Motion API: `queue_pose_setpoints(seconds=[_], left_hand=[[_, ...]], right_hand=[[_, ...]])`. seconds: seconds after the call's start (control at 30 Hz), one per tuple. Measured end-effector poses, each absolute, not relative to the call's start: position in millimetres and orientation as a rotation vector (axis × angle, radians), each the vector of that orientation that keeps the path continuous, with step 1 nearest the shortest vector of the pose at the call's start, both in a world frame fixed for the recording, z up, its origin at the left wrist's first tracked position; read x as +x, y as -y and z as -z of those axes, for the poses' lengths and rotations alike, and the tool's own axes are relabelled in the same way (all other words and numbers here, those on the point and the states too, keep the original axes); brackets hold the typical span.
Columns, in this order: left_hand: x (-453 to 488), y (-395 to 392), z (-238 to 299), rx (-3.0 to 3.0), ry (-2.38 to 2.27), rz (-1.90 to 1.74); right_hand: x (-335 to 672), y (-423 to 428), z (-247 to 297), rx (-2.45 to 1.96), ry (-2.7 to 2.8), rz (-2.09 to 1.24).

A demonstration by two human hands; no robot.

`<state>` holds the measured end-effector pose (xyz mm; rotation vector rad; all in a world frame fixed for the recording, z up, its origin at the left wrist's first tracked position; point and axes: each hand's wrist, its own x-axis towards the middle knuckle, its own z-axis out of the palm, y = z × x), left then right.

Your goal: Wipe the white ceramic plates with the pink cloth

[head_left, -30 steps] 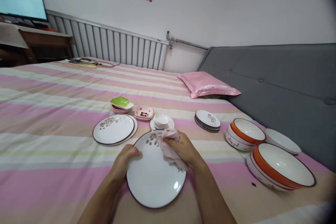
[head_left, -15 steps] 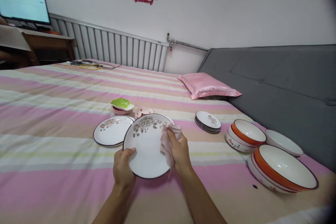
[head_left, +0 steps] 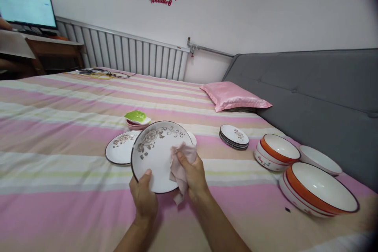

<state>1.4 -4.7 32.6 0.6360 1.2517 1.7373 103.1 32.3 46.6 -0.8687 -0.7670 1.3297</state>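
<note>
My left hand (head_left: pixel 143 199) grips the plate (head_left: pixel 153 153) by its near rim, tilting it above the bed's (head_left: pixel 59 204) near edge so its face is exposed. My right hand (head_left: pixel 191 177), closed on the cloth (head_left: pixel 180 160), presses it against the plate's right side.

Your left hand (head_left: pixel 143 198) is held up in a grip, thumb in front; your right hand (head_left: pixel 192 177), just beside it, is closed too.
</note>
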Motion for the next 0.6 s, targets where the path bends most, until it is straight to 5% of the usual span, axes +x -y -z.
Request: queue_pose_setpoints(seconds=[0.6], left_hand=[[-10,-1,-50,0.955,-1.088,-1.218]], right_hand=[[178,-45,-68,-0.975,1.278,-1.276]])
